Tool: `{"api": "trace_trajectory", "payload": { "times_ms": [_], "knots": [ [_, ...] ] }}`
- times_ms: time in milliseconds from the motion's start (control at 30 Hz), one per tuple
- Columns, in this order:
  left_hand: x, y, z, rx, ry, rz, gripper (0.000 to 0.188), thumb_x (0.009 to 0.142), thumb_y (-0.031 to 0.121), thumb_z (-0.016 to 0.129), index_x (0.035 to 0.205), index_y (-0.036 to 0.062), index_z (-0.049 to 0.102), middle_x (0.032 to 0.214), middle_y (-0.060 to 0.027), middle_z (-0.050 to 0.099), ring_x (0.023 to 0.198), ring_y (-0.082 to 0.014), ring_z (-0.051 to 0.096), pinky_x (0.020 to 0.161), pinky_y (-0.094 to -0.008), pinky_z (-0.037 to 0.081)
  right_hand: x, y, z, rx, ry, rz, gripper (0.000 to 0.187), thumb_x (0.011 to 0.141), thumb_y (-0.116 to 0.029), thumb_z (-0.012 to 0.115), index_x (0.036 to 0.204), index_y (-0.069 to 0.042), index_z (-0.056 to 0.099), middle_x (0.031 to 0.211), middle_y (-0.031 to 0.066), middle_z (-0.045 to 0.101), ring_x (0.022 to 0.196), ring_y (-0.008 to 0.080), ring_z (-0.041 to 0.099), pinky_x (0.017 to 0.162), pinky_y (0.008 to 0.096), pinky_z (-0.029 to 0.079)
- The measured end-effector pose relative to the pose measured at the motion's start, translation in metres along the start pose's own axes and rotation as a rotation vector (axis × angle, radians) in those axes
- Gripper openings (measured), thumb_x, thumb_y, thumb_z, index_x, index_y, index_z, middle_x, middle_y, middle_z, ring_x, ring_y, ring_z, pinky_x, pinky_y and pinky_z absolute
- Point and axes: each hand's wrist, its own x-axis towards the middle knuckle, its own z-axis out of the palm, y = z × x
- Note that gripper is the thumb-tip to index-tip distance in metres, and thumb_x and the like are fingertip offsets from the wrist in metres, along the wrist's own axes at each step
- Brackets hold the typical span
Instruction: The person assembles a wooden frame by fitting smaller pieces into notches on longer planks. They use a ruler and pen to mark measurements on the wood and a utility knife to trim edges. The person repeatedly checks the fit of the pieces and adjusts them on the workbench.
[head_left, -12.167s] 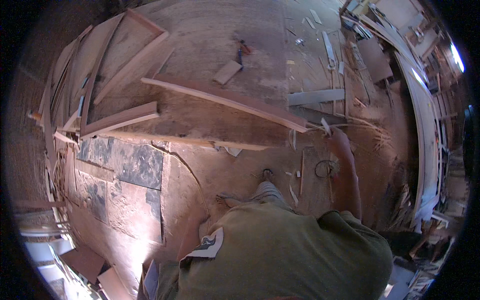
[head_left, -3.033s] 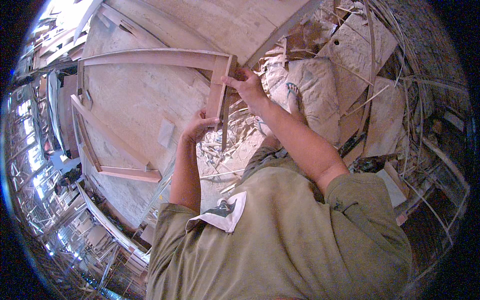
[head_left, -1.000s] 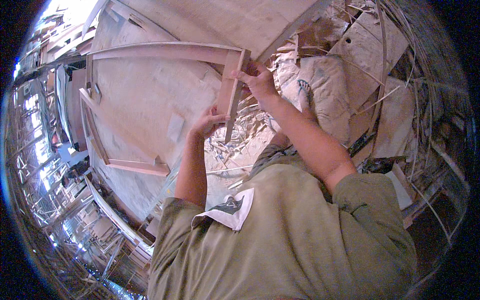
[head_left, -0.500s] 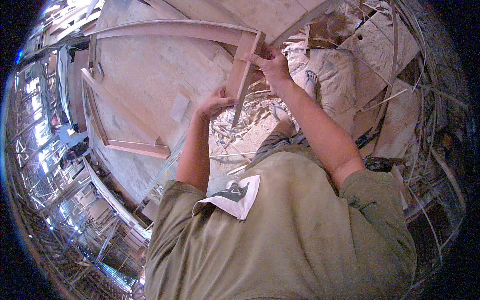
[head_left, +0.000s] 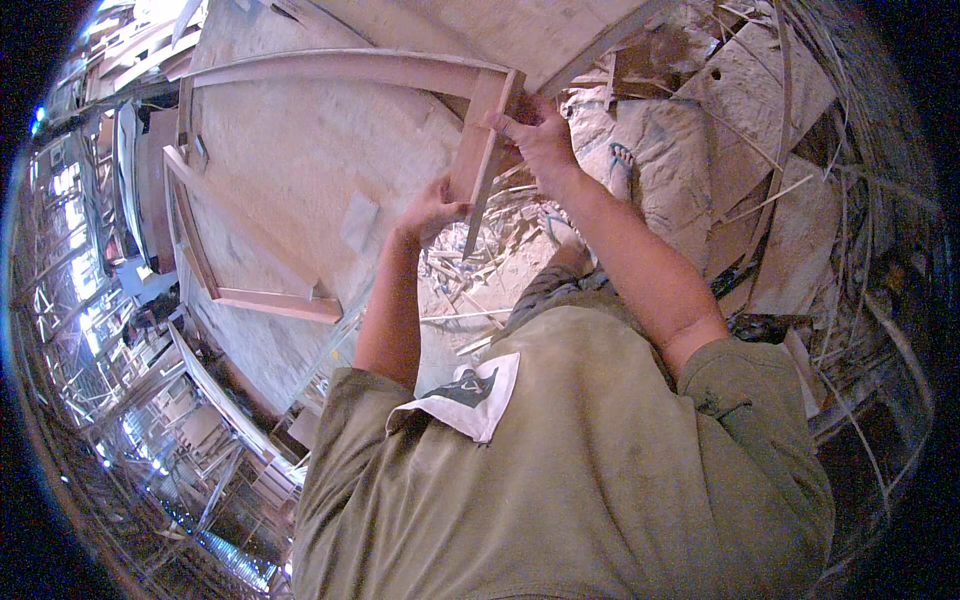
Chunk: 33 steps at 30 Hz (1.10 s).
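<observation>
Both my hands are on a wooden frame with a long, slightly curved rail and a short end board. My left hand is closed on the near part of the end board, thumb on its edge. Close to the corner where board and rail meet, my right hand grips the same board, its thumb over the edge and its other fingers partly hidden behind. The frame's end stands raised past the edge of a large flat panel. A tapered tip of the board points down between my hands.
Another wooden frame lies on the panel's left side, near a small flat offcut. Wood scraps litter the floor by my sandalled feet. Loose boards and thin strips lie at the right. A second panel stands beyond.
The frame's end has shifted slightly left and nearer, with my right hand moving along. Both hands keep their hold.
</observation>
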Motion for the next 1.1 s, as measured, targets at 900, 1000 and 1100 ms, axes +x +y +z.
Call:
{"api": "trace_trajectory", "payload": {
  "times_ms": [900, 1000, 1100],
  "knots": [
    [0.002, -0.005, -0.002, -0.028, 0.028, -0.001, 0.084, 0.068, 0.027, 0.088, 0.136, -0.0022, 0.05, 0.119, -0.003, 0.064, 0.104, -0.0131, 0.061, 0.09, -0.0305, 0.05, 0.021, -0.035, -0.017, -0.51, 0.122, -0.556, 0.045, 0.083, -0.028, 0.083, 0.117, -0.004, 0.064, 0.105, 0.0135, 0.068, 0.092, 0.0233, 0.071, 0.081, 0.0354, 0.057],
    [0.0, -0.008, -0.002, -0.046, 0.027, -0.011, 0.085, 0.067, 0.029, 0.088, 0.136, -0.0028, 0.049, 0.119, -0.0034, 0.064, 0.107, -0.0137, 0.061, 0.093, -0.0313, 0.05, 0.017, -0.041, -0.016, -0.513, 0.105, -0.54, 0.045, 0.084, -0.026, 0.083, 0.117, -0.003, 0.064, 0.105, 0.0144, 0.069, 0.093, 0.0226, 0.071, 0.082, 0.0351, 0.057],
    [0.0, -0.005, -0.003, 0.039, 0.071, -0.063, 0.087, 0.067, 0.031, 0.089, 0.137, -0.0032, 0.049, 0.12, -0.0038, 0.063, 0.109, -0.014, 0.06, 0.096, -0.0317, 0.049, 0.014, -0.044, -0.013, -0.421, 0.085, -0.465, 0.044, 0.085, -0.024, 0.082, 0.118, -0.003, 0.062, 0.107, 0.0135, 0.069, 0.095, 0.0212, 0.071, 0.084, 0.0344, 0.057]
  ]
}}
